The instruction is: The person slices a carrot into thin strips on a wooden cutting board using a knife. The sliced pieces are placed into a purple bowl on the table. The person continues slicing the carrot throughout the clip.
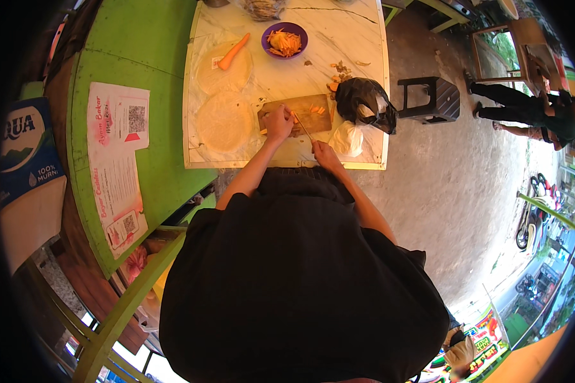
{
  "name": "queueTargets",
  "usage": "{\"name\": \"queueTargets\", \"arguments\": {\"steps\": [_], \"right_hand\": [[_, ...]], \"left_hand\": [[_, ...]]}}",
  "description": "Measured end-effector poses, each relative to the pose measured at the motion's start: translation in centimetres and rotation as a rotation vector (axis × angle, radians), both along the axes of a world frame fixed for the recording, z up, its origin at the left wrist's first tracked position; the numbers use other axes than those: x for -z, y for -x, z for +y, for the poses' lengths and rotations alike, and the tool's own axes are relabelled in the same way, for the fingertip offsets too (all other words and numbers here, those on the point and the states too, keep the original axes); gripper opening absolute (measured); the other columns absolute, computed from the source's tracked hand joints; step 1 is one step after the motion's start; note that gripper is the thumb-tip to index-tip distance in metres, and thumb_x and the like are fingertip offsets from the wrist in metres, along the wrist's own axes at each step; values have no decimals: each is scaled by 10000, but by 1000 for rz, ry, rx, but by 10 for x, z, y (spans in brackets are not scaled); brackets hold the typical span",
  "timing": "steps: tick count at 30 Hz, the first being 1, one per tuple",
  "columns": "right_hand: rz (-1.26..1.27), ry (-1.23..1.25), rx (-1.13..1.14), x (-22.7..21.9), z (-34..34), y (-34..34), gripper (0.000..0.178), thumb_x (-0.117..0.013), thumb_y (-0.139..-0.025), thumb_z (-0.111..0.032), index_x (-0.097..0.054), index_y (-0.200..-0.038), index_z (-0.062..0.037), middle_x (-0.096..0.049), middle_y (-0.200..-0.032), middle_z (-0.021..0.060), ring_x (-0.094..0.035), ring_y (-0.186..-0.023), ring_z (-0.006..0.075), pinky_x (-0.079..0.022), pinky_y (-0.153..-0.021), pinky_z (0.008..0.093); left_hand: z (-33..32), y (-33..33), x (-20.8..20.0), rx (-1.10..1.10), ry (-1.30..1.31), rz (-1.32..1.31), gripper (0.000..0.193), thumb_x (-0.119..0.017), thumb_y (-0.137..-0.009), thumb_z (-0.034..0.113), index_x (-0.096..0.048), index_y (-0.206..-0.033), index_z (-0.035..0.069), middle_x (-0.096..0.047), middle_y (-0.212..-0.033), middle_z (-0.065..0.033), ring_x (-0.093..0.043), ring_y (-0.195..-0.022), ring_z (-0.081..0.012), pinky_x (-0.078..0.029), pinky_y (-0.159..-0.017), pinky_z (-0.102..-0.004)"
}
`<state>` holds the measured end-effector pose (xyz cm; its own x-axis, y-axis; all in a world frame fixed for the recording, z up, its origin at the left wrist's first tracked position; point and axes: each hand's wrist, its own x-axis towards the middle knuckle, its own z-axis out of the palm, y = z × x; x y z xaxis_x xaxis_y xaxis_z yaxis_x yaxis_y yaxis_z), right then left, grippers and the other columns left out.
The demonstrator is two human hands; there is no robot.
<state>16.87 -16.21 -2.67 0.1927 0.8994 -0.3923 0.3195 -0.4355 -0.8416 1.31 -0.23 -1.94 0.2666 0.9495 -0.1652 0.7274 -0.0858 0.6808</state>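
A wooden cutting board [321, 121] lies near the front edge of the marble-patterned table. Over its left half my left hand [278, 123] is closed, with orange carrot showing at its fingertips; most of that piece is hidden. My right hand [326, 156] grips the handle of a knife [305, 127], whose blade slants up and left toward my left fingertips. Cut carrot pieces [317, 110] rest on the board's right part. Farther back stands a purple bowl [266, 46] of carrot strips [283, 43]. A whole carrot [234, 52] lies on a round woven tray [214, 75] at the left.
A second round tray [225, 122] sits left of the board. Right of it are a black plastic bag [356, 96], a whitish bag [348, 139] and scattered scraps [340, 69]. A dark plastic stool [436, 100] stands beyond the table; another person [517, 108] is farther right.
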Motion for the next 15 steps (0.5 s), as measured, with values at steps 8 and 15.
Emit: {"name": "queueTargets", "arguments": {"steps": [8,15], "right_hand": [[-922,-493,-540,39,-3,4,244,-494,-1069,-117,-613,-1009,87,-586,-751,202,-626,-652,339,-501,-589,451],[-1000,-513,-586,29,-8,7,198,-523,-1032,-69,-586,-1079,114,-588,-791,213,-627,-668,339,-507,-565,429]], "left_hand": [[0,0,0,21,18,-10,127,-752,-901,198,-665,-963,128,-730,-751,2,-710,-782,-223,-409,-858,-478],[1,1,7,-6,50,6,132,-752,-899,196,-662,-974,135,-731,-769,11,-713,-817,-224,-410,-900,-515]]}}
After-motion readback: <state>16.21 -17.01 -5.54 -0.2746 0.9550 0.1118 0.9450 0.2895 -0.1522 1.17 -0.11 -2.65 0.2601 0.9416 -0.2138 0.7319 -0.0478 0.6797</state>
